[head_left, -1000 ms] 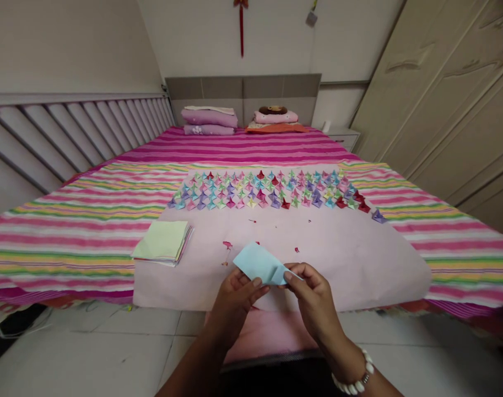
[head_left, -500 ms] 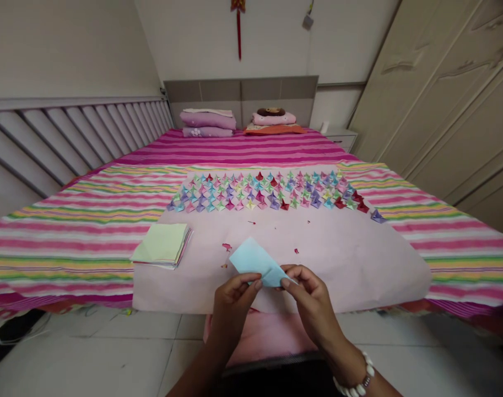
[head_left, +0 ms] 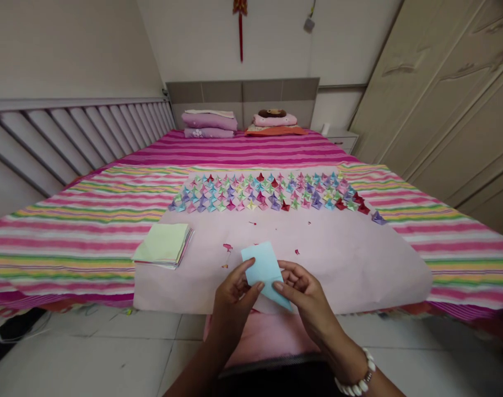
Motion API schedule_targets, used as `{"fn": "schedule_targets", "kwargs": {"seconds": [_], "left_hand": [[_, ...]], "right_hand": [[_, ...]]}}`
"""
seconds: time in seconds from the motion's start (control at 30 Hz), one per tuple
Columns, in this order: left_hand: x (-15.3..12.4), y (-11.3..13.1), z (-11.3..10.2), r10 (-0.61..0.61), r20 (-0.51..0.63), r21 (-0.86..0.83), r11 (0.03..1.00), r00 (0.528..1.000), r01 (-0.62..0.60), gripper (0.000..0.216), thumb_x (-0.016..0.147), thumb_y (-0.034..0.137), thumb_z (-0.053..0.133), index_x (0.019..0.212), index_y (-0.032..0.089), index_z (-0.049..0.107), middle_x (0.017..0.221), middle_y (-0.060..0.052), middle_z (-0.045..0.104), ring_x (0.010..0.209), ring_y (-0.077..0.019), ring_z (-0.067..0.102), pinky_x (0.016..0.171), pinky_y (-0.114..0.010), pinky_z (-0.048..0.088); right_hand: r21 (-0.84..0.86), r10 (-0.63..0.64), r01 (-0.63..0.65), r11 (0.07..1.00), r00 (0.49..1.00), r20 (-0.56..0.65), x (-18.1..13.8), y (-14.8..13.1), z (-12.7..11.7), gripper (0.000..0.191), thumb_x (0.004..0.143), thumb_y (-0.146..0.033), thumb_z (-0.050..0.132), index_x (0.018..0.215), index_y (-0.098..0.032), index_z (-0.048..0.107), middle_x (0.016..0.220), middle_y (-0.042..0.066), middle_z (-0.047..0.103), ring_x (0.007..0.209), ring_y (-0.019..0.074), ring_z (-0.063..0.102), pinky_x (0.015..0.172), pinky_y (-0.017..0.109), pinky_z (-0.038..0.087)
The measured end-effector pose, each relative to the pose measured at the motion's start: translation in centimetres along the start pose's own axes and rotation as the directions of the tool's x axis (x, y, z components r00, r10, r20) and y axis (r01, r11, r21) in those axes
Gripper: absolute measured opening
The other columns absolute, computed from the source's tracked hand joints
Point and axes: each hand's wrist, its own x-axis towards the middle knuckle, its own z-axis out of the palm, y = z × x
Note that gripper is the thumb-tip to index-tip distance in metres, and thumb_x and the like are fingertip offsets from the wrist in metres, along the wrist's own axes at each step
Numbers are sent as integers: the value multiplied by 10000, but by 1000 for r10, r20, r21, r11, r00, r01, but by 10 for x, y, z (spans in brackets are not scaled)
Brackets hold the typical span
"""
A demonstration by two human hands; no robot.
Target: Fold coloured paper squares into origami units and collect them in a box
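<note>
- Now the light blue paper [head_left: 264, 267] stands nearly upright between the two hands, its long side pointing away from the person; half a second ago it lay slanted, stretching up and to the left.
- The lower corner of the sheet points down and to the right, beneath the right hand's thumb, where earlier it jutted out sideways.
- The left hand [head_left: 233, 300] pinches the sheet's left edge, thumb on the near face and forefinger up along the edge.
- The right hand [head_left: 307, 298] pinches the lower right part of the sheet, thumb tip on the near face, just beside the left thumb; the two hands are closer together than before.
- A white bead bracelet [head_left: 358, 380] sits on the right wrist.
- The paper is held in the air above the near edge of the pink sheet [head_left: 358, 259] spread over the striped bedspread [head_left: 90, 220].
- On the pink sheet, the stack of coloured paper squares [head_left: 164, 243], pale green on top, lies at its left edge, unmoved.
- Farther back on the same sheet, rows of small folded paper pieces [head_left: 268, 193] in many colours lie side by side, as before.
- A few red paper scraps [head_left: 227, 246] lie between the rows and the hands.
</note>
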Motion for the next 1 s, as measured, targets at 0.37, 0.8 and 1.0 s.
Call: {"fn": "schedule_targets", "kwargs": {"seconds": [0.37,0.8,1.0], "left_hand": [[6,6,-1,-74,63,-117,990,995,81,550,625,244,780,1133,138,601,681,5,666,641,-127,607,621,-242,484],[1,5,-5,133,155,118,981,979,-152,416,734,202,687,1147,230,653,797,2,638,690,-117,557,671,-248,475],[3,3,-9,250,126,236,932,960,-274,362,756,200,670,1114,246,682,783,-2,627,685,-125,552,669,-248,479]], "right_hand": [[25,57,-60,998,994,95,1,0,1,257,646,-322,808,851,-193,724,767,21,711,691,165,603,681,288,454],[133,105,-108,985,994,27,5,-8,-1,227,681,-378,780,768,-176,726,662,17,685,635,149,561,656,283,436],[99,65,-65,993,998,-1,4,-8,-3,231,661,-374,792,696,-167,698,624,4,646,597,136,523,620,268,415]]}}
